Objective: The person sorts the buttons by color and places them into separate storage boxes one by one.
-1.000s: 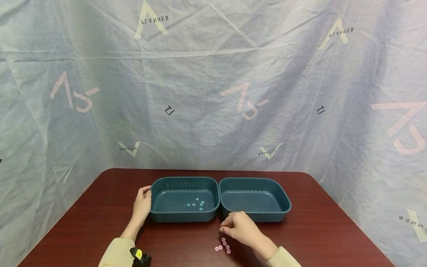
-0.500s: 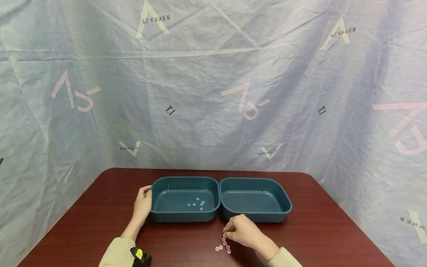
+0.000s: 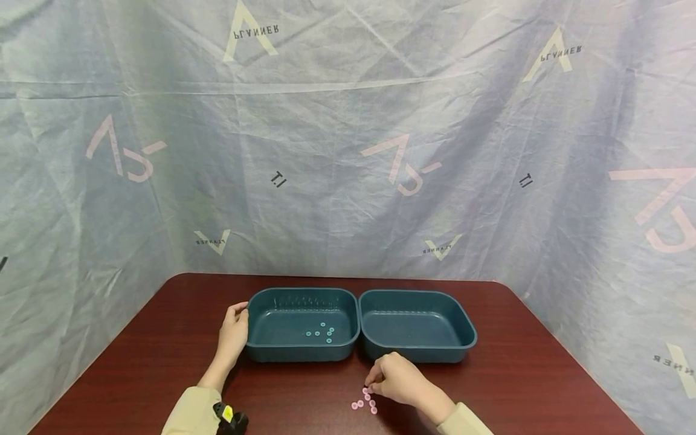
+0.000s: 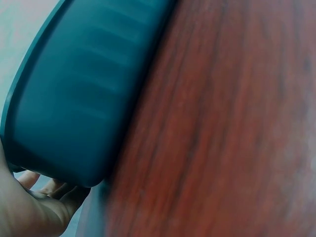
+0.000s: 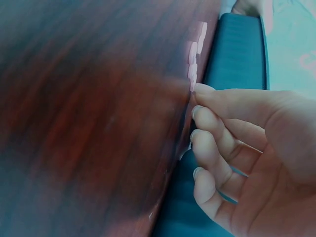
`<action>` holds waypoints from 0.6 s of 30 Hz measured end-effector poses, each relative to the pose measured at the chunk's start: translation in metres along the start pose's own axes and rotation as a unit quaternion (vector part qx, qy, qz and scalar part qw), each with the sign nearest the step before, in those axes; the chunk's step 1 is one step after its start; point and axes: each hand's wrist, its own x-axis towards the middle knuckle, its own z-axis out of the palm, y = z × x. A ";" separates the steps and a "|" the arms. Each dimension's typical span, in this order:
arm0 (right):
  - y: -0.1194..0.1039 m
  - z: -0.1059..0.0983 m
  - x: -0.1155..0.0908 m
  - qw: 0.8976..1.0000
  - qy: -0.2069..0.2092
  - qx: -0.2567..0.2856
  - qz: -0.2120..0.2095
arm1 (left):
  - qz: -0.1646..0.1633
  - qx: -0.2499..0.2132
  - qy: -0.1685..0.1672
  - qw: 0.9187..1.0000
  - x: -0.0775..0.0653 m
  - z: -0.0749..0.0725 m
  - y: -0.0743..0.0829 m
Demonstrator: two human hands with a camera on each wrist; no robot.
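Several small pink button-like discs [image 3: 372, 403] lie on the table in front of the trays, and in the right wrist view these discs [image 5: 192, 57] appear edge-on. My right hand [image 3: 399, 377] is low over them, thumb and forefinger tips right at the farthest disc, the other fingers loosely curled in the right wrist view. My left hand [image 3: 234, 335] holds the left end of the left teal tray [image 3: 299, 353]; the left wrist view shows its fingers [image 4: 52, 187] bent around the tray's end. Several small teal discs [image 3: 328, 333] lie in this tray.
A second teal tray [image 3: 418, 355] stands against the first one's right side, just beyond my right hand. Both rest on a reddish-brown table [image 3: 522, 386]. A printed grey cloth [image 3: 326, 151] hangs behind the table and along its sides.
My right hand has come down and slightly toward me, from beside the right tray's front wall to the farthest pink disc. The left hand stays on its tray; the discs keep their places.
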 end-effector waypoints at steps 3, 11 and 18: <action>-0.001 -0.001 0.000 1.000 0.001 0.001 -0.002 | 0.001 -0.001 0.000 1.000 0.000 0.000 0.000; -0.003 0.000 0.001 1.000 -0.010 0.018 0.012 | 0.000 -0.001 0.001 1.000 0.001 0.000 -0.001; -0.003 0.002 0.002 1.000 -0.015 0.016 0.005 | -0.002 -0.001 0.001 1.000 0.002 0.000 -0.002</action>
